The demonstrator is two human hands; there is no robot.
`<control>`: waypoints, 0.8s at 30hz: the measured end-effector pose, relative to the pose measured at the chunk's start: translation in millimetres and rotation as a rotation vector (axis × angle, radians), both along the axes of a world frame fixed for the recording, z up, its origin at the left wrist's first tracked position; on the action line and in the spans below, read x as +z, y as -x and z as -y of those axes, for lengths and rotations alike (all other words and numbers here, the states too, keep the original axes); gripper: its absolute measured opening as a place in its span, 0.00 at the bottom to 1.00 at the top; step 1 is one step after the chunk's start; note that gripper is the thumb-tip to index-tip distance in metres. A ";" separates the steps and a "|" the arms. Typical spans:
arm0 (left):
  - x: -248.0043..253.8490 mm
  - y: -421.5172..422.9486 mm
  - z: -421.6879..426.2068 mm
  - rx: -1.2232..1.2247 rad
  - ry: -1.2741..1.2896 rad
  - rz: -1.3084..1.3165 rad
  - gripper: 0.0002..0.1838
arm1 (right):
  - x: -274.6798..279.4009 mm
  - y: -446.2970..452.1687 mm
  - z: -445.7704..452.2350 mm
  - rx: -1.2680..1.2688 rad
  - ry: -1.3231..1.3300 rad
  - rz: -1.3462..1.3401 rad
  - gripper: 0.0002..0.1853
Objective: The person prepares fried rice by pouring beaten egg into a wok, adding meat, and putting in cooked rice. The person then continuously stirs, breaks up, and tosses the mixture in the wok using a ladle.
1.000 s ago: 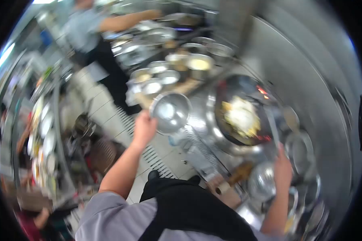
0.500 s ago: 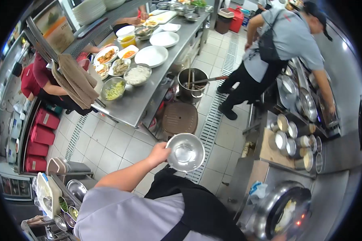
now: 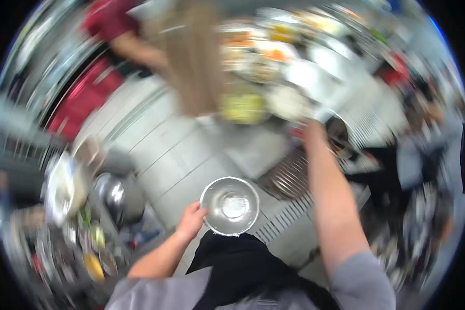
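Observation:
My left hand [image 3: 193, 218] is closed on the rim of a round metal bowl [image 3: 230, 205], with its shiny inside facing up and nothing seen in it. My right arm stretches forward to the counter's near edge. There my right hand [image 3: 311, 128] is smeared by motion and its fingers cannot be made out. Nearest to it is a bowl of white food [image 3: 288, 102], with a bowl of yellow-green chopped food [image 3: 244, 107] to the left of that. Whether the right hand touches the white food's bowl is unclear.
Blurred dishes of food crowd the counter, and a brown cloth [image 3: 188, 67] hangs at its left end. A brown stool-like lid [image 3: 289, 173] stands below. A co-worker [image 3: 423, 155] is at the right; another's red sleeve [image 3: 108, 20] shows upper left. Red bins [image 3: 82, 101] line the left.
The view has swung toward the right, blurring the surroundings. My right arm has come into view, reaching to the counter. My left hand still holds the metal bowl.

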State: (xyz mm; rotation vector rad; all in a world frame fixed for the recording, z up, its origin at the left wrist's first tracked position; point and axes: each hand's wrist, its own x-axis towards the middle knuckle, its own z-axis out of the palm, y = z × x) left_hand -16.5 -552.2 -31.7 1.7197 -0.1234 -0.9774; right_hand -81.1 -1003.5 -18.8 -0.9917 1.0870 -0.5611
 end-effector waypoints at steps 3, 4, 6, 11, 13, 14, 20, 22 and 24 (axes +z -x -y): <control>7.6 -35.0 -93.5 0.406 0.022 0.020 0.09 | -36.5 -17.5 41.1 0.103 -0.077 0.075 0.18; -5.2 -51.5 -132.7 0.608 0.039 0.069 0.08 | -26.9 -5.8 30.9 0.144 -0.023 0.219 0.16; 3.2 -84.3 -201.6 0.931 0.073 0.168 0.04 | -21.6 10.6 25.4 -0.061 0.057 0.139 0.15; 9.4 -226.3 -341.5 1.450 0.189 0.374 0.09 | -8.8 72.7 28.2 0.548 0.818 -0.643 0.15; 22.8 -278.2 -379.7 1.679 0.425 0.427 0.12 | 19.3 80.4 -1.1 0.061 0.152 -0.003 0.14; 41.3 -294.8 -392.0 1.726 0.368 0.405 0.14 | 22.6 93.9 0.5 0.047 0.155 0.014 0.15; 90.7 -335.3 -417.5 1.704 0.609 0.502 0.22 | 56.4 178.1 -21.9 0.100 0.233 -0.042 0.16; 77.2 -319.0 -405.8 1.485 0.318 0.188 0.25 | 59.4 207.3 -27.6 0.106 0.222 -0.058 0.15; 29.9 -292.3 -378.4 1.174 0.231 0.196 0.16 | 43.2 250.9 -13.9 0.261 0.127 0.003 0.14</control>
